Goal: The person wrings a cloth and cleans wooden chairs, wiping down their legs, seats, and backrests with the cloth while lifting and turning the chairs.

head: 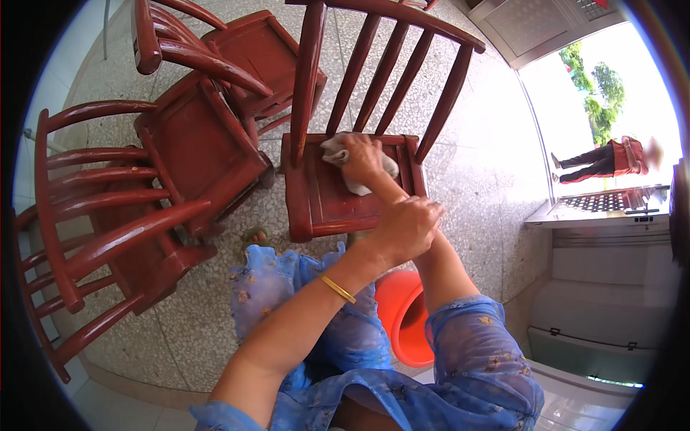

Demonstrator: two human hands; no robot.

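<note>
A red wooden chair (pixel 337 225) with a slatted back stands right in front of me. My right hand (pixel 364 159) lies on a crumpled pale cloth (pixel 389 165) on its seat, near the back slats, with the fingers bent over the cloth. My left hand (pixel 407 231), with a gold bangle (pixel 338 289) further down that arm, is wrapped around my right forearm just above the wrist. Part of the cloth is hidden under my right hand.
More red wooden chairs (pixel 194 140) crowd the left side. An orange-red plastic bucket (pixel 399 312) stands by my legs, partly behind my right arm. Speckled stone floor (pixel 463 178) lies around the chairs. A person (pixel 604 160) stands beyond the doorway at the right.
</note>
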